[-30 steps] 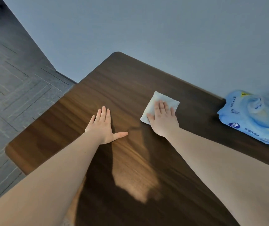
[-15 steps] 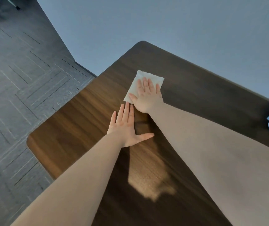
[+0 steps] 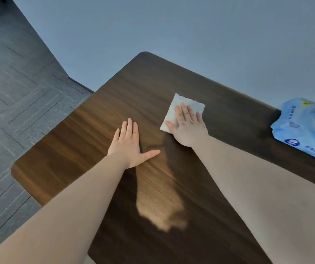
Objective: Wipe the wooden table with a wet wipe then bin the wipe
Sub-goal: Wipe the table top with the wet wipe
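The dark wooden table point(image 3: 99, 119) fills the middle of the head view. A folded white wet wipe point(image 3: 173, 109) lies flat on it, toward the far side. My right hand point(image 3: 188, 126) presses down on the wipe, palm flat and fingers spread over it. To its left, my left hand point(image 3: 129, 144) rests flat on the bare wood with fingers together and thumb out, holding nothing. No bin is in view.
A blue pack of wet wipes point(image 3: 305, 128) lies at the table's right side, near the far edge. A plain grey wall point(image 3: 191, 35) runs behind the table. Grey patterned floor point(image 3: 15, 96) shows to the left, beyond the table's rounded corners.
My right hand has slid the wipe back to the right, away from the left hand, after sweeping it left toward the far corner. The left hand stays flat on the wood.
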A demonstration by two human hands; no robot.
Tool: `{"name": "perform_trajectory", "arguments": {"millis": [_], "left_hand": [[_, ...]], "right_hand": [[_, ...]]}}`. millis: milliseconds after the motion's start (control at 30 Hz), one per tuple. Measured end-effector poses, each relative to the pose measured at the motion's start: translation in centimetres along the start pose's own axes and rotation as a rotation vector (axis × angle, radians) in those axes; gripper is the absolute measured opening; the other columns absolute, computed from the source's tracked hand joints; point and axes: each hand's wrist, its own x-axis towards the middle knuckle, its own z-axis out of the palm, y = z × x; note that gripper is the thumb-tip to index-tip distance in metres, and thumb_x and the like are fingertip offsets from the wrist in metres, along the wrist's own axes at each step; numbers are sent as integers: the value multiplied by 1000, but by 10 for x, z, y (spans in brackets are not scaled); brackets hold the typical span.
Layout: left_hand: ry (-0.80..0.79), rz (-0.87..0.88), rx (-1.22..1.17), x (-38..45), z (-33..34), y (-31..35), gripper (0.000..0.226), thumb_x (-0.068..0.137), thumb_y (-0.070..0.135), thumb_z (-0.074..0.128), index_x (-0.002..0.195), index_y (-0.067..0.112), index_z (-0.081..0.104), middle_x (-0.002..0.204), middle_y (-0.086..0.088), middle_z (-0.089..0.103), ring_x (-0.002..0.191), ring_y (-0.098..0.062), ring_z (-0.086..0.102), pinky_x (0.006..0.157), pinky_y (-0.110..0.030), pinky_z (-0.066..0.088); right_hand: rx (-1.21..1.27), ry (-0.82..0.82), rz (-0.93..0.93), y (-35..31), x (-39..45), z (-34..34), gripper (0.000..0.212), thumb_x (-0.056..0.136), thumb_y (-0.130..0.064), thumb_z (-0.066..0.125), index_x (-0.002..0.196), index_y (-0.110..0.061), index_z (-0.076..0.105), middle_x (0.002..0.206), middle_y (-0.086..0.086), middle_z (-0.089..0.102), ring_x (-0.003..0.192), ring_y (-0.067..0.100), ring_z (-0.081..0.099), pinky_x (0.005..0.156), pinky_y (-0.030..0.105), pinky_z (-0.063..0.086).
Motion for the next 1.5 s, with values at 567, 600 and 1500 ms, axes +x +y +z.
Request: {"name": "perform_trajectory", "arguments": {"millis": [567, 600, 1500], "left_hand": [[-42, 600, 127, -45, 12, 293, 96, 84, 75, 20, 151, 12, -7, 160, -4, -13, 147, -16, -10, 119, -36, 1], [-52, 634, 143, -51, 14, 316, 95, 84, 75, 21, 151, 13, -8, 160, -3, -14, 146, -16, -11, 118, -36, 0], [-83, 718, 274, -104, 50, 459, 108, 75, 83, 23, 150, 14, -14, 159, -4, -17, 146, -18, -13, 119, -40, 0]], "right_hand": [[128, -1, 560, 285, -262, 33, 72, 94, -60, 7, 148, -21, -19, 158, 0, -21, 146, 15, -17, 119, 39, -9], [143, 3, 600, 302, -280, 36, 72, 94, -60, 7, 148, -21, -20, 159, 0, -21, 146, 16, -18, 119, 39, -9], [273, 1, 914, 435, -434, 62, 71, 96, -56, 10, 149, -15, -16, 159, 6, -18, 146, 22, -17, 118, 43, -9]]}}
